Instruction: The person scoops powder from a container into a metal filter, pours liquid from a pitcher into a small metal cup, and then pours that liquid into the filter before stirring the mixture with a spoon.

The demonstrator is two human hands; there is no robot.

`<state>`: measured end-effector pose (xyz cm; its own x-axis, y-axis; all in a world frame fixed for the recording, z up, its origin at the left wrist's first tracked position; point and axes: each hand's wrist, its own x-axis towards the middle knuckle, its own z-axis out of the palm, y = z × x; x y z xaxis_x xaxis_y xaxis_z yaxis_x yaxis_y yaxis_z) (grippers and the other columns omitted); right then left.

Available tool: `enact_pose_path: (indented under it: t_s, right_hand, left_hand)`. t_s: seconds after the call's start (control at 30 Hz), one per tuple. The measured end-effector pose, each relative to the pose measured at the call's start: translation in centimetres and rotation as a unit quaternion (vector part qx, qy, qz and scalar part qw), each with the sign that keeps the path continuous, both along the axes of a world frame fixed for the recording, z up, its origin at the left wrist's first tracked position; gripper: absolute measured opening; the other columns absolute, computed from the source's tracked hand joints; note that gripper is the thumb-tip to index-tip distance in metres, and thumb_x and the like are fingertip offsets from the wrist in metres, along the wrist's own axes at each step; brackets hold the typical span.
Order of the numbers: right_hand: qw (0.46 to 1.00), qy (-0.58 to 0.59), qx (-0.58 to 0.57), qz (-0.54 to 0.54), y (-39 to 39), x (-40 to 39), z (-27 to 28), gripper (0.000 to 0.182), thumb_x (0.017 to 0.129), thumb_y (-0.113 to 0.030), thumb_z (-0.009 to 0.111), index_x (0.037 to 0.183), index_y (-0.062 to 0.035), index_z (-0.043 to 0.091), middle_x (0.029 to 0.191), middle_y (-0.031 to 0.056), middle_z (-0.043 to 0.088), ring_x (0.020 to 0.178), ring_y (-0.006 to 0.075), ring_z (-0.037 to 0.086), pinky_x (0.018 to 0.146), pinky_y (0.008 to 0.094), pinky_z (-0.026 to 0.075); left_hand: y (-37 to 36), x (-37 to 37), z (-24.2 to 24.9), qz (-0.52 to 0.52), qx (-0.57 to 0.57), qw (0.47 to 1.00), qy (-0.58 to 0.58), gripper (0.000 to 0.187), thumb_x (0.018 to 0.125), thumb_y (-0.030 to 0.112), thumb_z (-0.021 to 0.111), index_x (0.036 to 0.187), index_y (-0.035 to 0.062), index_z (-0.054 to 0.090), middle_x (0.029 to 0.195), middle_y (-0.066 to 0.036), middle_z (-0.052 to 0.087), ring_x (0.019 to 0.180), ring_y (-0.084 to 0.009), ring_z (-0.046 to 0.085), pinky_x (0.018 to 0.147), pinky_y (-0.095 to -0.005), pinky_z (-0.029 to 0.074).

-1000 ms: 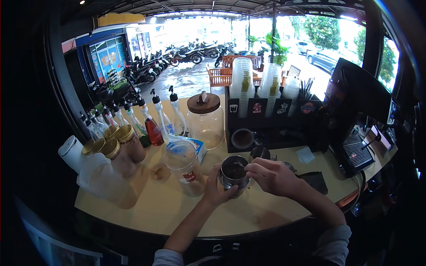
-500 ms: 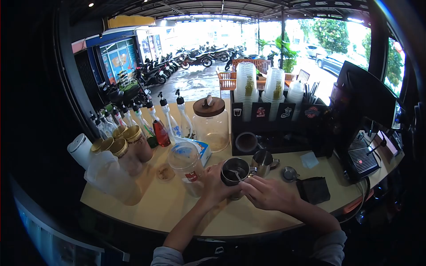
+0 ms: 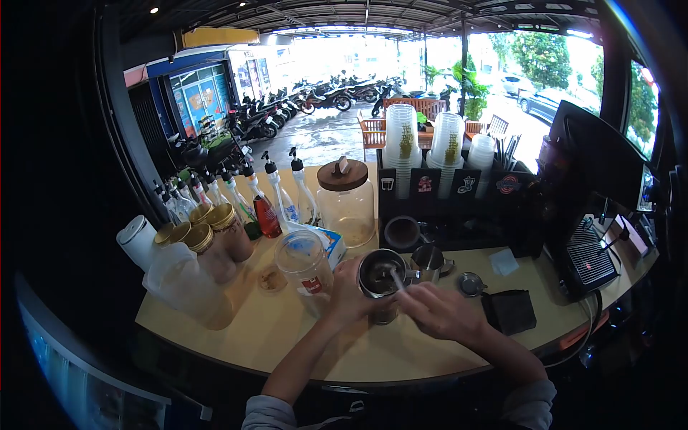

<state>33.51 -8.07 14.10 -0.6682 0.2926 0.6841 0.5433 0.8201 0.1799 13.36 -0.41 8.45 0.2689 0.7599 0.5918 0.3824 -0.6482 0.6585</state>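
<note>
Near the middle of the counter, a metal pitcher with dark contents is tilted a little toward me. My left hand is wrapped round its left side. A thin spoon dips into the pitcher, its handle pinched in my right hand, which is slightly blurred. Just left of my left hand stands an open clear plastic jar with a red label. A second metal pitcher is behind my right hand.
Gold-lidded jars, a translucent jug and pump bottles line the left. Behind are a wooden-lidded glass jar and stacked cups in a black holder. A black cloth and coffee machine are right.
My right hand has moved slightly right and down, and the spoon handle stands at a different angle in the pitcher. The view has shifted a little, moving the surroundings slightly right.
</note>
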Motion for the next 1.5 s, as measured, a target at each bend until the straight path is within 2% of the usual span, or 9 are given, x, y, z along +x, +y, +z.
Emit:
enact_pose_path:
  t_s: [0.07,0.13,0.47,0.53,0.63,1.03,1.23,1.3,1.5]
  right_hand:
    - [1.0,-0.014,-0.016,0.018,-0.1,0.1,0.1,0.035,0.075,-0.006,0.072,0.107,-0.0017,0.059,0.091,0.008,0.059,0.075,0.0208,0.064,0.056,0.0308,0.052]
    - [1.0,-0.002,-0.006,0.027,0.1,0.4,-0.2,0.049,0.069,-0.011,0.072,0.113,-0.0002,0.055,0.091,0.0047,0.055,0.077,0.0174,0.058,0.058,0.028,0.05]
    - [0.999,0.018,-0.035,0.004,0.2,1.6,0.4,0.042,0.075,-0.004,0.071,0.115,-0.0033,0.059,0.085,0.0039,0.057,0.076,0.0172,0.061,0.055,0.0289,0.051]
    - [0.997,0.044,-0.055,0.015,0.5,1.6,0.0,0.043,0.075,-0.003,0.071,0.116,-0.0045,0.06,0.085,0.0045,0.058,0.076,0.0179,0.062,0.056,0.029,0.051]
    - [0.993,0.072,-0.085,0.046,0.2,1.2,0.0,0.045,0.074,-0.002,0.072,0.117,-0.0062,0.06,0.087,0.0055,0.061,0.076,0.0192,0.063,0.058,0.03,0.052]
    - [0.961,0.181,-0.203,0.046,1.0,1.8,0.7,0.027,0.081,0.004,0.066,0.106,-0.0035,0.064,0.09,0.0117,0.065,0.078,0.021,0.066,0.064,0.0303,0.054]
    - [0.877,0.283,-0.37,0.117,2.2,2.5,0.4,0.013,0.092,-0.005,0.057,0.103,-0.0004,0.063,0.091,0.008,0.063,0.081,0.0133,0.063,0.073,0.0276,0.051]
    - [0.803,0.36,-0.456,0.135,2.3,2.3,0.6,0.014,0.095,-0.008,0.052,0.1,0.0013,0.061,0.089,0.006,0.061,0.082,0.0108,0.06,0.074,0.0256,0.049]
    - [0.751,0.377,-0.528,0.127,2.9,2.5,1.7,0.015,0.095,-0.009,0.049,0.096,0.0022,0.059,0.088,0.0054,0.061,0.079,0.0095,0.058,0.072,0.0242,0.047]
  left_hand:
    - [0.3,-0.2,0.3,0.0,0.009,1.0,0.001,0.083,0.053,0.041,0.087,0.121,0.0059,0.055,0.111,-0.01,0.064,0.108,-0.0284,0.059,0.102,-0.0438,0.034]
    - [0.5,-0.4,0.8,-0.039,-0.006,0.999,-0.005,0.085,0.053,0.038,0.088,0.123,0.0055,0.054,0.115,-0.011,0.063,0.112,-0.0282,0.057,0.103,-0.0437,0.034]
    - [1.1,-0.8,2.6,-0.146,-0.053,0.988,-0.015,0.084,0.054,0.027,0.089,0.128,0.0121,0.051,0.123,-0.008,0.059,0.118,-0.0265,0.053,0.106,-0.0418,0.034]
    - [0.7,-0.9,3.3,-0.166,-0.065,0.984,0.0,0.083,0.058,0.006,0.088,0.13,0.0081,0.046,0.134,-0.009,0.05,0.123,-0.0213,0.051,0.105,-0.0349,0.041]
    - [0.8,-1.0,3.7,-0.203,-0.126,0.97,-0.045,0.085,0.059,0.003,0.086,0.132,0.0088,0.043,0.137,-0.01,0.048,0.125,-0.0215,0.049,0.106,-0.0348,0.041]
    - [2.0,-1.5,3.6,-0.21,-0.013,0.977,0.026,0.082,0.06,0.008,0.087,0.13,0.0085,0.045,0.134,-0.009,0.05,0.126,-0.0222,0.048,0.106,-0.0348,0.04]
    - [2.2,-1.7,3.9,-0.217,-0.017,0.975,0.033,0.081,0.058,0.011,0.088,0.128,0.0091,0.048,0.133,-0.009,0.051,0.125,-0.0235,0.049,0.107,-0.0354,0.039]
    - [1.8,-1.5,4.4,-0.209,-0.019,0.977,0.041,0.08,0.056,0.011,0.088,0.127,0.0096,0.049,0.132,-0.008,0.052,0.124,-0.0236,0.05,0.106,-0.0356,0.039]
    - [2.0,-1.4,4.4,-0.191,0.012,0.979,0.07,0.08,0.054,0.015,0.087,0.125,0.0123,0.052,0.129,-0.005,0.056,0.122,-0.0243,0.05,0.106,-0.0375,0.037]
